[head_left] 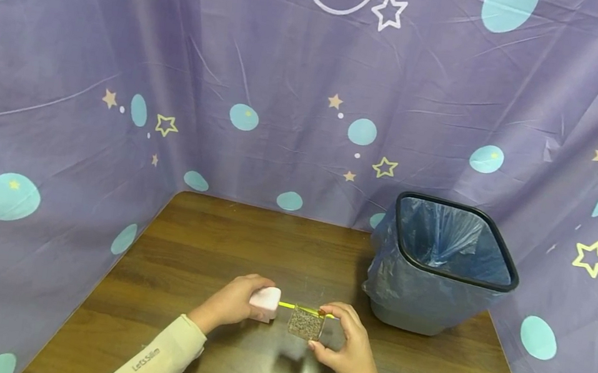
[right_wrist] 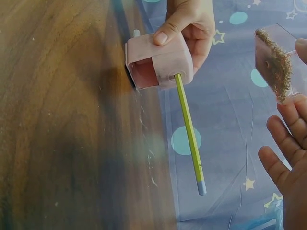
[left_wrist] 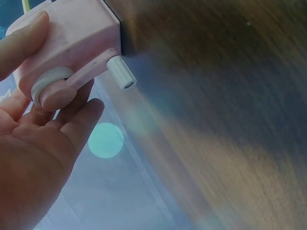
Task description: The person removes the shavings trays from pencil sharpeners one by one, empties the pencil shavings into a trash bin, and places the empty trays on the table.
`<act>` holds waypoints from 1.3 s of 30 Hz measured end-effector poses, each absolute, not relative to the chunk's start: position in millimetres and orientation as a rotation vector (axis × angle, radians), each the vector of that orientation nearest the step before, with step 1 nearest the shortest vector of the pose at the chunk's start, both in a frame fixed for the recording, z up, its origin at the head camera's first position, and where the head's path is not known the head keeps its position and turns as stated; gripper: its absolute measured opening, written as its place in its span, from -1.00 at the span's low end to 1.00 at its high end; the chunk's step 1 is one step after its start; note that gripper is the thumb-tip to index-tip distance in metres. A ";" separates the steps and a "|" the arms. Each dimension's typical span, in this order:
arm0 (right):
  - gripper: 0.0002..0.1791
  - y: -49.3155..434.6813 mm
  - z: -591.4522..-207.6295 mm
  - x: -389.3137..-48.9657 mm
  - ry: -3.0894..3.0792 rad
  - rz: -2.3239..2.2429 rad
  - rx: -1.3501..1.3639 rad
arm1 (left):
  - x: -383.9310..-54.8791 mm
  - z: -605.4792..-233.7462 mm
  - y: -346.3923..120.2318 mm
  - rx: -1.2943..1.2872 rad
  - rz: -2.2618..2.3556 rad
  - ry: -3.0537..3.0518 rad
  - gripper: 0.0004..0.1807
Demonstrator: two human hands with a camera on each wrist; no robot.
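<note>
My left hand (head_left: pixel 231 305) grips a pale pink crank pencil sharpener (head_left: pixel 264 300), thumb on top. Its crank (left_wrist: pixel 91 69) with a white knob (left_wrist: pixel 121 73) points away from the palm in the left wrist view. A yellow-green pencil (right_wrist: pixel 188 129) with a grey end sticks out of the sharpener's front. Beside it, the right wrist view shows a bare drawer slot (right_wrist: pixel 145 72) in the body. Between thumb and fingertips my right hand (head_left: pixel 350 349) pinches the clear drawer (head_left: pixel 306 325), tilted up on edge. Brown pencil shavings (right_wrist: pixel 278 62) fill the drawer.
A bin (head_left: pixel 415 296) lined with a blue plastic bag (head_left: pixel 440 236) stands at the right back of the wooden table (head_left: pixel 236 229). Purple curtains (head_left: pixel 269 69) with stars and moons close in the back and both sides.
</note>
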State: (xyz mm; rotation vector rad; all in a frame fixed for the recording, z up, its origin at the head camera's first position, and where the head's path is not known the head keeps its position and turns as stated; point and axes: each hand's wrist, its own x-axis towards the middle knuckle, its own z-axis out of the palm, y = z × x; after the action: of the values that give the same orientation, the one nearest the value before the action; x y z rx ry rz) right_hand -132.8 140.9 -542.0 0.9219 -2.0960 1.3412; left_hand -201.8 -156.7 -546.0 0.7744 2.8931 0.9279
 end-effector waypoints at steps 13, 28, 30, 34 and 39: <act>-0.25 142.7 -541.8 -133.9 -2.076 1.342 0.932 | -202.4 -542.7 -157.6 0.805 0.901 2.899 -0.25; -0.25 139.0 -528.0 -127.9 -2.105 1.370 0.851 | -203.6 -547.2 -158.6 0.808 0.889 2.911 -0.24; -0.27 136.9 -516.5 -123.7 -2.107 1.379 0.847 | -203.5 -547.0 -158.7 0.811 0.891 2.910 -0.24; -0.31 135.7 -498.8 -118.6 -2.113 1.385 0.850 | -203.5 -546.7 -158.8 0.813 0.896 2.906 -0.24; -0.29 139.2 -505.6 -123.9 -2.117 1.399 0.842 | -203.9 -547.4 -158.6 0.814 0.892 2.908 -0.24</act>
State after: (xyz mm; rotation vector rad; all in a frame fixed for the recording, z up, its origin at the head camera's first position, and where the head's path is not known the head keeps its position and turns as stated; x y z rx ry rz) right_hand -123.9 139.2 -505.6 0.8421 -2.1175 1.3988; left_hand -203.9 -158.6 -547.4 0.8139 2.9080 0.8923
